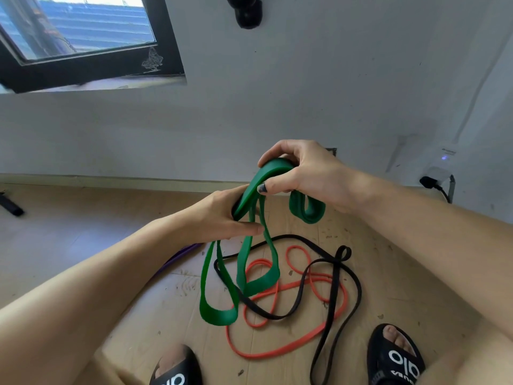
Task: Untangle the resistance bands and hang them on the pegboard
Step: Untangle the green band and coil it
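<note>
A wide green resistance band (244,270) hangs in several loops in front of me, above the floor. My right hand (302,170) grips its top fold, thumb and fingers curled round it. Just below and left, my left hand (222,215) holds the same band, fingers wrapped on a strand. A short green loop (306,209) droops under my right hand. On the wooden floor lie a thin black band (333,287) and a thin orange band (280,354), crossed over each other. A purple band (177,257) peeks out beneath my left forearm. No pegboard is in view.
My feet in black slides (394,359) stand at the bottom edge, close to the floor bands. A grey wall runs ahead with a black-framed window (83,51) at upper left, a black fixture (247,12) at top, and a plug (430,183) at right.
</note>
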{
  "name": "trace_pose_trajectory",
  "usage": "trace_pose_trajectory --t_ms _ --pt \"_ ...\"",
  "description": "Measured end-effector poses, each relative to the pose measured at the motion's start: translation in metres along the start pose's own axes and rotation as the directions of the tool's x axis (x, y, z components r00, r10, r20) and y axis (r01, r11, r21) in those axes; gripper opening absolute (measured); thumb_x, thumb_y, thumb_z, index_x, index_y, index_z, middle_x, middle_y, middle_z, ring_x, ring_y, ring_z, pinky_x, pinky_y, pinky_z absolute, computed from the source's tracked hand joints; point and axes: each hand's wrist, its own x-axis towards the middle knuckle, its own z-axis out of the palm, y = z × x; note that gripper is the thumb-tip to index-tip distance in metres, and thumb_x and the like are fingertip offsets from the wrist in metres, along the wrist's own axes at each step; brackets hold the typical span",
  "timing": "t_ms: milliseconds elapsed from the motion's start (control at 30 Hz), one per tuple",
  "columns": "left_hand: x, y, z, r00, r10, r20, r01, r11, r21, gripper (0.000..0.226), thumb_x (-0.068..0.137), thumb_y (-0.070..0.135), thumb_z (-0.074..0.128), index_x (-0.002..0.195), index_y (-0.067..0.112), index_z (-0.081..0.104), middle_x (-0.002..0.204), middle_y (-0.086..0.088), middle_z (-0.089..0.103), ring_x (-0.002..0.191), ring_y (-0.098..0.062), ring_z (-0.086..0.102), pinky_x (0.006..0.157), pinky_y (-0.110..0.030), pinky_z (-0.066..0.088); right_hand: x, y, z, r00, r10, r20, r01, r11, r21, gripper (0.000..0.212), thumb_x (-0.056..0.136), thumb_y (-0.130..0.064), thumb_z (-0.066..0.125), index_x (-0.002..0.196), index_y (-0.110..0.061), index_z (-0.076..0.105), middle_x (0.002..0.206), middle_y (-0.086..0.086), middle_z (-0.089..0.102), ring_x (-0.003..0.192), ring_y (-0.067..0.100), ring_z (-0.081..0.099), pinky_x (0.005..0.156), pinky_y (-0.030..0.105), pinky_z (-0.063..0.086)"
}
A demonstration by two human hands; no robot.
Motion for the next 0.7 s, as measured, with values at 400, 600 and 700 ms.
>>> trace_pose_trajectory --t_ms 400,600,700 --pt "0.0023 -0.0012 0.0076 0.994 0.019 -0.112 -0.023 0.999 -0.034 0.032 0.084 0.033 0.081 0.108 0.022 0.063 0.09 -0.005 0.07 0.076 -0.025 0.064 0.07 -0.044 0.056 -0.0003 -0.0018 0.0005 1.0 -0.003 -0.029 0.003 1.0 0.023 0.036 0.077 -0.011 0.085 0.107 -0.022 0.069 0.1 0.007 0.073 0.094 0.024 0.071 0.086 0.036 0.06" --pt "0.0051 -0.0009 0.006 0.996 0.016 -0.092 -0.015 1.0 0.016 0.051 0.08 0.024 0.083 0.121 0.021 0.053 0.08 0.005 0.056 0.063 -0.007 0.046 0.056 -0.022 0.044 0.001 0.0004 -0.0046 0.997 0.007 -0.083 -0.006 1.0 0.011 0.037 0.076 -0.013 0.086 0.107 -0.022 0.069 0.101 0.007 0.073 0.096 0.024 0.072 0.09 0.044 0.059" --pt "0.0067 -0.0034 0.0052 0.999 -0.033 -0.039 0.037 0.996 0.087 0.054 0.08 0.02 0.082 0.123 0.018 0.05 0.095 -0.01 0.062 0.077 -0.022 0.059 0.07 -0.038 0.055 0.0021 0.0029 -0.0052 0.995 0.007 -0.103 -0.009 1.0 -0.018 0.037 0.075 -0.016 0.087 0.106 -0.024 0.069 0.1 0.005 0.073 0.094 0.021 0.071 0.092 0.043 0.058"
